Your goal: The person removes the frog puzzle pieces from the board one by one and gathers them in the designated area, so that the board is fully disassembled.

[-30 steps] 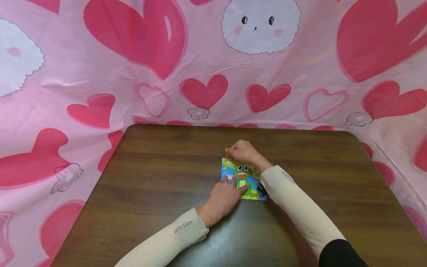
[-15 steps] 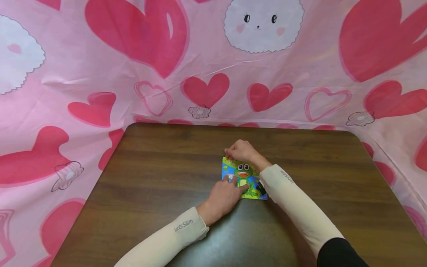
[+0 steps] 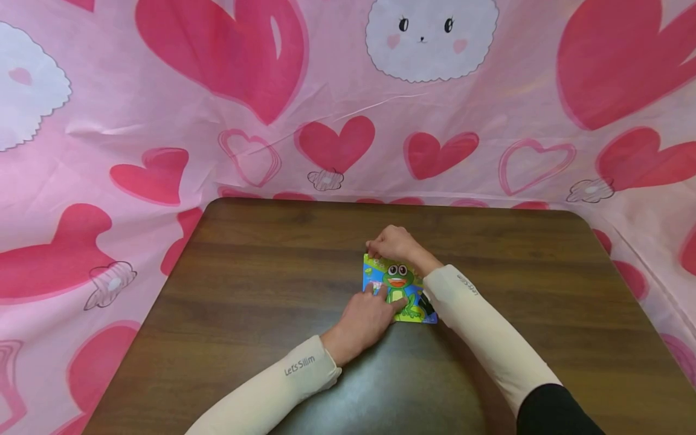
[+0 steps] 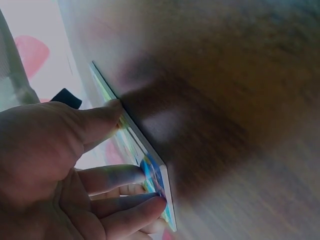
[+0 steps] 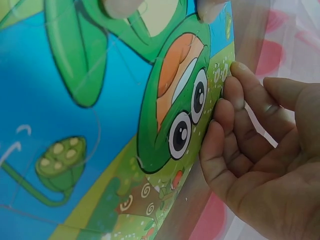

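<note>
A square frog jigsaw puzzle [image 3: 400, 295] lies on the brown table, its near right corner partly behind the right sleeve. Fine cut lines run through the picture in the right wrist view. My left hand [image 3: 363, 320] rests over the puzzle's left part, fingers and thumb spread and pressing lightly on it. In the left wrist view, its thumb [image 4: 102, 120] lies along the board's thin edge. At the far edge is my right hand [image 3: 396, 243], its bent fingers side by side. Their fingertips [image 5: 212, 135] touch the puzzle's edge by the frog's eyes.
The wood-grain table [image 3: 261, 278] has rounded far corners. Pink cloth [image 3: 293, 163] with red hearts hangs behind it and down both sides. A small black strap [image 3: 426, 304] shows by the right cuff. Cream sleeves [image 3: 484, 338] cover both forearms.
The head view tips slightly downward, so the table sits a little higher in it. Both hands keep their places on the puzzle.
</note>
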Demonstrator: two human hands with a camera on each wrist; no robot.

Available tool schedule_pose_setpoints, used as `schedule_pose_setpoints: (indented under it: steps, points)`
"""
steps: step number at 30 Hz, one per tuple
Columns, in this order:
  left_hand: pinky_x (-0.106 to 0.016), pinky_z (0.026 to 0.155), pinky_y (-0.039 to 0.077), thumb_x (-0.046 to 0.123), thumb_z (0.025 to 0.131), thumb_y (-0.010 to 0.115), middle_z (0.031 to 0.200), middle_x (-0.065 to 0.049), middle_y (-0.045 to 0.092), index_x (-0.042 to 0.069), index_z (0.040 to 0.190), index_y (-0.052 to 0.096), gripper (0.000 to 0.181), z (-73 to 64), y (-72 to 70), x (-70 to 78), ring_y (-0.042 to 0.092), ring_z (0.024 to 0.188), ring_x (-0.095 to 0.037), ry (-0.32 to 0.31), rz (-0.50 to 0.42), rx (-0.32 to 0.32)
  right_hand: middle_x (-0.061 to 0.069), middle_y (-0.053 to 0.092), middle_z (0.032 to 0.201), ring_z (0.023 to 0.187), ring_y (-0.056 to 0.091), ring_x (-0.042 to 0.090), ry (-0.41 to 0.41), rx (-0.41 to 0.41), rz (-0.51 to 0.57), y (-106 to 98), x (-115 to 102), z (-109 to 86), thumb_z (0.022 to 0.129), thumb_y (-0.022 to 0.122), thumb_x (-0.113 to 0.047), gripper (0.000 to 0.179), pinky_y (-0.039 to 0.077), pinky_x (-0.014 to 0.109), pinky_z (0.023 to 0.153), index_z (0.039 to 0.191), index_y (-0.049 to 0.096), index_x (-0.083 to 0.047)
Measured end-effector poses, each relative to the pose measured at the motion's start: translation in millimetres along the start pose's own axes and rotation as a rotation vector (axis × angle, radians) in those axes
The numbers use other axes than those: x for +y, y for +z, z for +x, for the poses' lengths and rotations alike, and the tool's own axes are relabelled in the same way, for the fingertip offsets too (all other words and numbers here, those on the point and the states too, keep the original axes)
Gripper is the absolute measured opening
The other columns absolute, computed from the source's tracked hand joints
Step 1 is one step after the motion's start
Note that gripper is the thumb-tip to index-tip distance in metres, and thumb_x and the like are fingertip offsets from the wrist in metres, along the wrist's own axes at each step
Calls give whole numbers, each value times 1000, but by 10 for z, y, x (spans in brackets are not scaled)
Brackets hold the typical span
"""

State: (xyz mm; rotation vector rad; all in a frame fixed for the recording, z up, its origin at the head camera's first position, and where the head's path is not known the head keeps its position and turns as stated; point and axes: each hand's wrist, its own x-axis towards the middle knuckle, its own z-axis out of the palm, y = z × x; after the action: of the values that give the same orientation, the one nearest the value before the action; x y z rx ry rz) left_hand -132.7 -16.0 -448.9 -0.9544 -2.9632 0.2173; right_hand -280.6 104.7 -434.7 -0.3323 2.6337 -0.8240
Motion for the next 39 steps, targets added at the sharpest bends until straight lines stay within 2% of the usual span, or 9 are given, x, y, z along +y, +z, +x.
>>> schedule_pose_setpoints:
  steps: [2, 6, 9, 14, 16, 19, 26, 29, 39]
  points:
    - [-38, 66, 60, 33, 103, 57, 132, -9, 66, 46, 137, 59, 36, 3, -5, -3, 68, 114, -34, 3, -10, -2, -1, 74, 76, 78, 62, 18, 3, -4, 3, 0, 9, 2, 99, 63, -39, 38, 48, 27, 70, 76, 80, -14]
    - [-36, 62, 58, 32, 103, 58, 125, -8, 68, 45, 134, 62, 34, 24, -10, -7, 69, 101, -30, 17, -3, 14, 0, 75, 76, 78, 62, 17, -11, -15, -7, -15, 15, 11, 98, 64, -38, 36, 47, 27, 71, 77, 81, -14]
    - [-35, 61, 57, 31, 102, 58, 128, -7, 65, 44, 133, 62, 33, 51, -24, -24, 66, 98, -29, 20, -15, -17, -2, 76, 77, 79, 63, 16, -28, -28, -30, -24, 8, 24, 97, 65, -37, 33, 47, 27, 72, 79, 82, -14]
    - [-43, 86, 55, 46, 102, 55, 157, -5, 45, 44, 139, 51, 37, 96, -42, -82, 53, 127, -33, 25, -54, -162, -2, 77, 79, 82, 63, 15, -46, -57, -55, -20, 11, 37, 98, 64, -35, 32, 47, 29, 76, 83, 82, -14]
    - [-46, 95, 51, 49, 102, 53, 161, -5, 39, 43, 141, 48, 39, 116, -36, -101, 46, 134, -32, 42, -50, -196, -2, 76, 80, 83, 63, 15, -46, -60, -61, -22, 16, 36, 99, 63, -35, 32, 47, 30, 78, 83, 82, -14]
    - [-48, 101, 49, 50, 102, 53, 162, -5, 38, 41, 142, 46, 41, 135, -31, -114, 43, 138, -32, 61, -51, -223, -1, 76, 79, 82, 62, 15, -44, -61, -56, -24, 25, 39, 99, 63, -35, 33, 47, 31, 80, 83, 82, -13]
    - [-48, 99, 49, 51, 98, 59, 164, -9, 34, 40, 137, 48, 42, 179, -47, -172, 41, 138, -31, 74, -116, -239, -2, 75, 78, 82, 61, 14, -31, -68, -29, -33, 31, 40, 98, 64, -36, 33, 46, 31, 80, 82, 82, -14]
    - [-47, 98, 49, 52, 98, 60, 163, -9, 36, 39, 137, 48, 43, 190, -67, -189, 42, 135, -30, 87, -115, -243, -1, 75, 79, 82, 61, 14, -28, -74, -19, -41, 34, 43, 99, 63, -36, 33, 46, 30, 79, 82, 82, -14]
    - [-46, 102, 48, 52, 99, 58, 163, -7, 36, 39, 140, 46, 45, 210, -83, -192, 41, 137, -28, 90, -84, -263, -1, 77, 86, 84, 62, 14, -51, -87, -37, -60, 27, 38, 98, 63, -34, 29, 47, 28, 77, 88, 82, -14]
